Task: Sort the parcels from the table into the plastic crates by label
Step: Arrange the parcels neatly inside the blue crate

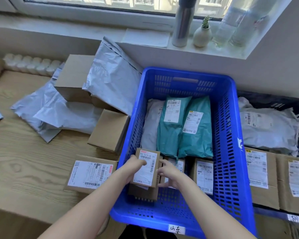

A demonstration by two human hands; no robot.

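— Now, head view: where is the parcel being handled?

— Small labelled box [146, 168], inside the blue crate [231, 118] at its near-left corner, set on top of another box. Left hand [136, 169] grips its left side, thumb on the label. Right hand [167, 175] has its fingers curled against the right edge.

— How far along is the sort?

— Partly done, by appearance. The blue crate already holds two teal mailers [169, 128], a white mailer and several boxes. The dark crate [283, 102], at right, also carries parcels. Left on the surface [24, 161]: a flat labelled box [89, 175] just beside the blue crate, plain brown boxes [109, 130] and grey mailers [47, 109] farther off. Perhaps half remains.
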